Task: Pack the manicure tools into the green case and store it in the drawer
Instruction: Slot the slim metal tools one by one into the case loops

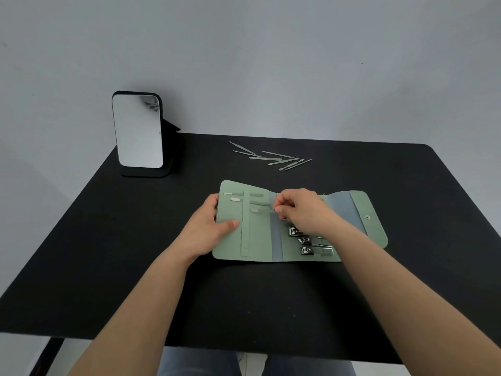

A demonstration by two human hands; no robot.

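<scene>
The green case (pixel 257 240) lies unfolded flat in the middle of the black table. Three slim metal tools (pixel 244 199) sit under the elastic strap of its left panel, and three nail clippers (pixel 306 241) are held in the middle panel. My left hand (pixel 211 226) grips the case's left edge, thumb on the panel. My right hand (pixel 298 210) pinches the end of a slim tool (pixel 264 210) lying in the left panel. Several loose metal tools (pixel 271 157) lie on the table behind the case.
A standing mirror (pixel 138 131) on a black base is at the table's back left. The case's snap flap (pixel 367 217) lies open to the right. The table's front edge (pixel 244 346) is close to my knees.
</scene>
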